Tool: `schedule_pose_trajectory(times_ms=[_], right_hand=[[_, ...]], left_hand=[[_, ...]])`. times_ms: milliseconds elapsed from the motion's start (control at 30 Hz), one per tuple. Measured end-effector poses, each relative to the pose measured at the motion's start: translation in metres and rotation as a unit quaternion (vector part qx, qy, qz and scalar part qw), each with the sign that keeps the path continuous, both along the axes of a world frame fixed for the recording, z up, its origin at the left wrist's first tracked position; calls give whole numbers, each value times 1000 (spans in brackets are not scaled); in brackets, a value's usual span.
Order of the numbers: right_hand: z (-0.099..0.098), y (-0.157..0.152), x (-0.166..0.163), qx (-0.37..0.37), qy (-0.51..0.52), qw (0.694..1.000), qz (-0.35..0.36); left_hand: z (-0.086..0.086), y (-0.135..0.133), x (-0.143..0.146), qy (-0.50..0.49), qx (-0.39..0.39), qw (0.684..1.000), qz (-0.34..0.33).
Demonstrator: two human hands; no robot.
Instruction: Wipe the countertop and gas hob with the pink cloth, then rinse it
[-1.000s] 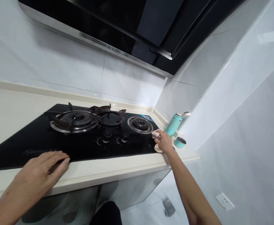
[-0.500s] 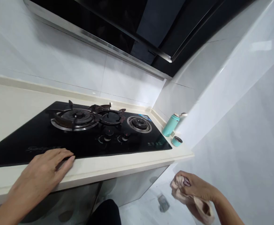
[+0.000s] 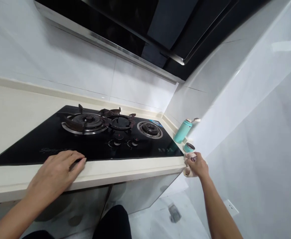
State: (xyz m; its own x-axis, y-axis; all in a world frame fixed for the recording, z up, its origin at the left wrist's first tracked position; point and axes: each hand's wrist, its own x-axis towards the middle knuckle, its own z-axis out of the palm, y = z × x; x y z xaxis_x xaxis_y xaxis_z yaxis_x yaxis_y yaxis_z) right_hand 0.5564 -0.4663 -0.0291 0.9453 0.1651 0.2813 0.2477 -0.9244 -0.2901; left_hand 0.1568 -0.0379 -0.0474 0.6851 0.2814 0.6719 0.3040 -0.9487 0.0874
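Observation:
My left hand rests on the counter's front edge, fingers lying flat over the near rim of the black gas stove and holding nothing. At the counter's right front corner, my right hand is closed around a crumpled pale cloth, part of which hangs over the edge. Just behind the cloth stands a small turquoise cup-like lid. Beyond it is a turquoise bottle with its white top flipped aside. My right fingertips are partly hidden by the cloth.
Dark pan supports sit over the left burner, beside a loose-looking ring support. The right burner has no support on it. A black range hood overhangs the stove. A wall bounds the right side, with a socket low down.
My right hand has moved up from below the counter to its right front corner, carrying the cloth. My left hand stays on the front edge. The view has shifted slightly.

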Motion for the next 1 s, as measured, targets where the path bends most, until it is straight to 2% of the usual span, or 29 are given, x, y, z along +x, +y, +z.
schedule_pose_trajectory(times_ms=[133, 300, 500, 733, 867, 1000], right_hand=[[-7, 45, -32, -49, -53, 995, 75], [-5, 104, -100, -26, -94, 976, 194], [-7, 169, -176, 48, -108, 926, 358], [8, 235, -245, 79, -50, 858, 505], [14, 255, -264, 82, -10, 828, 554], [17, 248, -268, 146, 62, 806, 570]], left_hand=[[5, -7, 0, -4, -23, 1000, 4], [1, -8, -2, -25, -46, 999, -3], [0, -8, -5, -19, -105, 994, -15], [6, -8, -10, -47, -174, 983, -43], [4, -2, -13, -65, -215, 972, -67], [4, 1, -15, -74, -221, 969, -78]])
